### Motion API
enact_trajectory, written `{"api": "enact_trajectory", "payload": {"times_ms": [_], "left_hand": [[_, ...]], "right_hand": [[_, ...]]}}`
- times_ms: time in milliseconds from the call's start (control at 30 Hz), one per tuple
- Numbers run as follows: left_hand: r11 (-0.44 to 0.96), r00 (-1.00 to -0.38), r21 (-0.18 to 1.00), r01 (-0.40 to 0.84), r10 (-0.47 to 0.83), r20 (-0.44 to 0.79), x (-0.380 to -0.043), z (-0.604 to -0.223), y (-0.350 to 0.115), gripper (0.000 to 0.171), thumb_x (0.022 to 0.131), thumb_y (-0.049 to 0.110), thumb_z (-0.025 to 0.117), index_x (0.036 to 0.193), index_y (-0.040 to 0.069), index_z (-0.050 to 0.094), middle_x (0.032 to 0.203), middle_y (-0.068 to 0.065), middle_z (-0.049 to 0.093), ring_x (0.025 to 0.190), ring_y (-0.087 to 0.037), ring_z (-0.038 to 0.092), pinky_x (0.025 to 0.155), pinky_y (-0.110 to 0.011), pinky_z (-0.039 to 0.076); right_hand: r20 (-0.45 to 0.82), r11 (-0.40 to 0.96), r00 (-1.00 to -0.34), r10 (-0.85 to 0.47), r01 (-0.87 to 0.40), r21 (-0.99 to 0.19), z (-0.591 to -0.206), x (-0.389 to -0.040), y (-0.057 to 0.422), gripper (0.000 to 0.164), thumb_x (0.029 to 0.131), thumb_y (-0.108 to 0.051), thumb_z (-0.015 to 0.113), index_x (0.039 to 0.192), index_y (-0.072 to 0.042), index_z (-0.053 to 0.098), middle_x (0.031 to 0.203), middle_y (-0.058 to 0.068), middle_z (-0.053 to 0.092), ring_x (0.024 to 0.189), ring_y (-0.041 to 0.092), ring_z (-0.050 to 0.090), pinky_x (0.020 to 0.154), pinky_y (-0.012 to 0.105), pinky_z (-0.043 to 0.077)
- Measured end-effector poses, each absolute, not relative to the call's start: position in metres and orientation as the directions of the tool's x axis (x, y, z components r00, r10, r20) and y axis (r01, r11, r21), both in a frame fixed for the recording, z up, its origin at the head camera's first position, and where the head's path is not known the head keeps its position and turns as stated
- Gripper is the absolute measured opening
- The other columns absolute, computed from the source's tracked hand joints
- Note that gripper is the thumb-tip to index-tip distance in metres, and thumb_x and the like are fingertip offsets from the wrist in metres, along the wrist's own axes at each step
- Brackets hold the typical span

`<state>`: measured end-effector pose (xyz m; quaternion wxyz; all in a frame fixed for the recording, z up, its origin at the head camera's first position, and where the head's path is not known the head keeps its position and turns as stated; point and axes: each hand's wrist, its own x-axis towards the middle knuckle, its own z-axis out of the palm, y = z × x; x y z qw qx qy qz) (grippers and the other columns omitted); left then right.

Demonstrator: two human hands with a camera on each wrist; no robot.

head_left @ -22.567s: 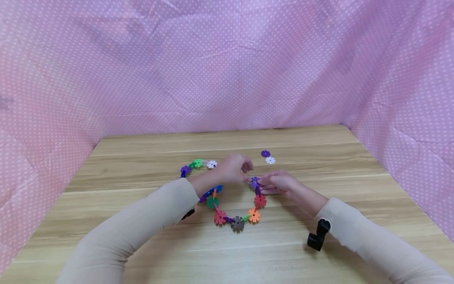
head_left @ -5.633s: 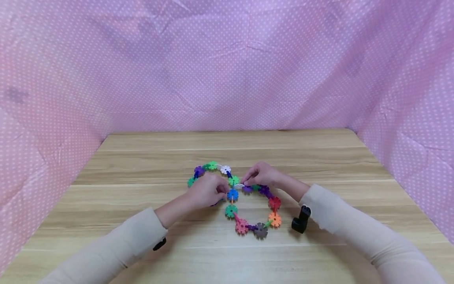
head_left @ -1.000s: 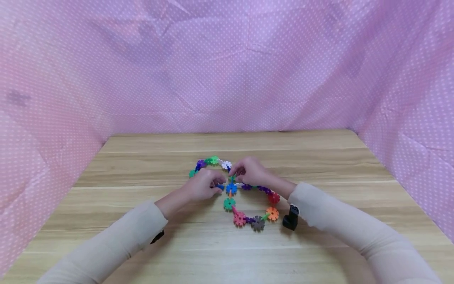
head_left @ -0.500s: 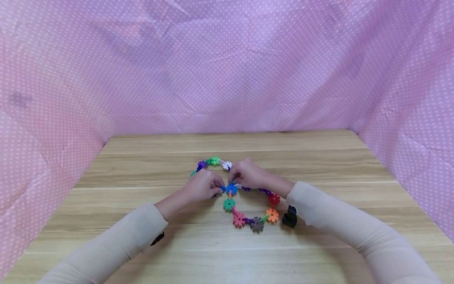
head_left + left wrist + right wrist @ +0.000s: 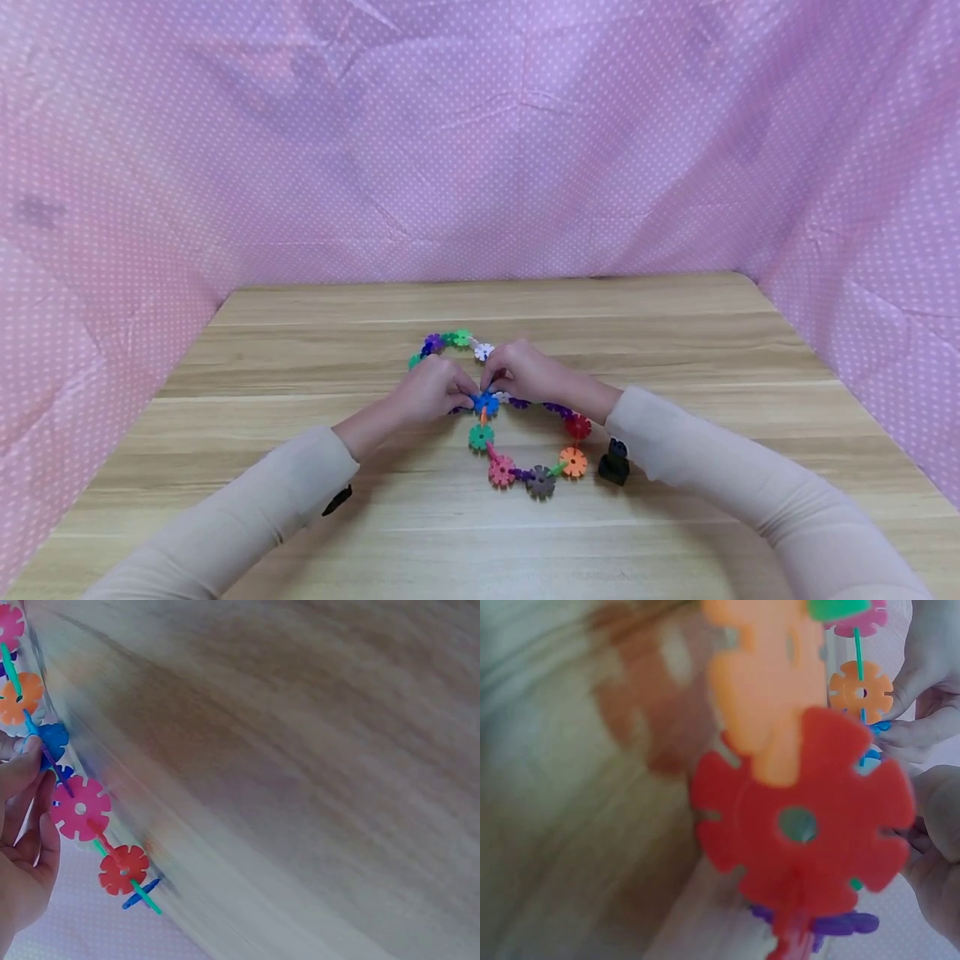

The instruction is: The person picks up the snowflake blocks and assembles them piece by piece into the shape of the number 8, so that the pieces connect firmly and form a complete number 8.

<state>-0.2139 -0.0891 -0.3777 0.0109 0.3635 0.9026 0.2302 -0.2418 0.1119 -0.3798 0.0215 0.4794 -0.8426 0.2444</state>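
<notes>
Notched plastic flower discs (image 5: 541, 481) in many colours are slotted together into a chain of two loops on the table. The left hand (image 5: 435, 390) pinches a blue flower disc (image 5: 54, 742) near the crossing of the loops, between thumb and index finger. Close beside it, the right hand (image 5: 521, 371) pinches the chain at the crossing, just above another blue flower disc (image 5: 486, 404). The right fingertips hide which disc they hold. In the right wrist view, a red flower disc (image 5: 855, 817) stands large in front, and both hands meet at the right edge.
The wooden table (image 5: 465, 546) extends around the chain. A pink dotted cloth (image 5: 480, 167) hangs behind it and at both sides. A black wrist camera (image 5: 614, 463) hangs under the right sleeve.
Over the last second the hands have drawn together at the crossing, the right fingers coming down onto the chain. The loose purple and white discs seen at the back earlier no longer lie there.
</notes>
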Motion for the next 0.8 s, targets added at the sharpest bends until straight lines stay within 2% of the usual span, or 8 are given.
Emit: {"api": "enact_trajectory", "payload": {"times_ms": [167,367,533,633,800], "left_hand": [[0.633,-0.744,0.431,0.642,0.651,0.151,-0.217,-0.378,-0.091,0.01,0.083,0.008,0.074,0.092,0.009,0.078,0.091,-0.002,0.077,0.092,-0.014,0.072,0.076,-0.022,0.059],[0.662,-0.737,0.336,0.67,0.647,0.197,-0.224,-0.378,-0.092,0.014,0.082,0.006,0.074,0.095,0.01,0.077,0.092,-0.001,0.076,0.09,-0.016,0.07,0.081,-0.03,0.058],[0.674,-0.733,0.289,0.68,0.633,0.25,-0.231,-0.377,-0.092,0.024,0.08,-0.002,0.072,0.103,0.007,0.075,0.097,-0.006,0.076,0.093,-0.021,0.07,0.084,-0.033,0.058],[0.68,-0.738,0.285,0.675,0.629,0.246,-0.232,-0.374,-0.091,0.022,0.082,0.0,0.071,0.103,0.006,0.074,0.098,-0.007,0.076,0.094,-0.022,0.07,0.084,-0.034,0.058],[0.691,-0.75,0.291,0.661,0.621,0.229,-0.23,-0.37,-0.091,0.018,0.085,0.005,0.071,0.102,0.007,0.074,0.099,-0.006,0.075,0.094,-0.022,0.069,0.084,-0.035,0.058]], "right_hand": [[0.279,0.437,-0.546,-0.79,-0.82,-0.369,-0.378,-0.242,0.112,0.009,0.08,0.001,0.073,0.083,-0.007,0.076,0.083,0.005,0.075,0.08,0.014,0.071,0.074,0.014,0.056],[0.314,0.459,-0.568,-0.761,-0.813,-0.359,-0.378,-0.244,0.113,0.006,0.079,0.001,0.074,0.08,-0.005,0.075,0.081,0.006,0.074,0.078,0.015,0.07,0.069,0.016,0.057],[0.269,0.535,-0.661,-0.701,-0.736,-0.414,-0.379,-0.246,0.115,0.006,0.083,-0.002,0.072,0.083,-0.007,0.076,0.084,0.005,0.076,0.081,0.015,0.071,0.072,0.021,0.058],[0.254,0.575,-0.711,-0.655,-0.688,-0.444,-0.379,-0.249,0.116,0.006,0.084,-0.003,0.071,0.084,-0.007,0.076,0.085,0.005,0.076,0.082,0.015,0.071,0.072,0.022,0.059],[0.236,0.605,-0.751,-0.617,-0.644,-0.469,-0.379,-0.25,0.12,0.006,0.084,-0.004,0.071,0.087,-0.007,0.076,0.088,0.006,0.076,0.082,0.014,0.07,0.071,0.023,0.059]]}}
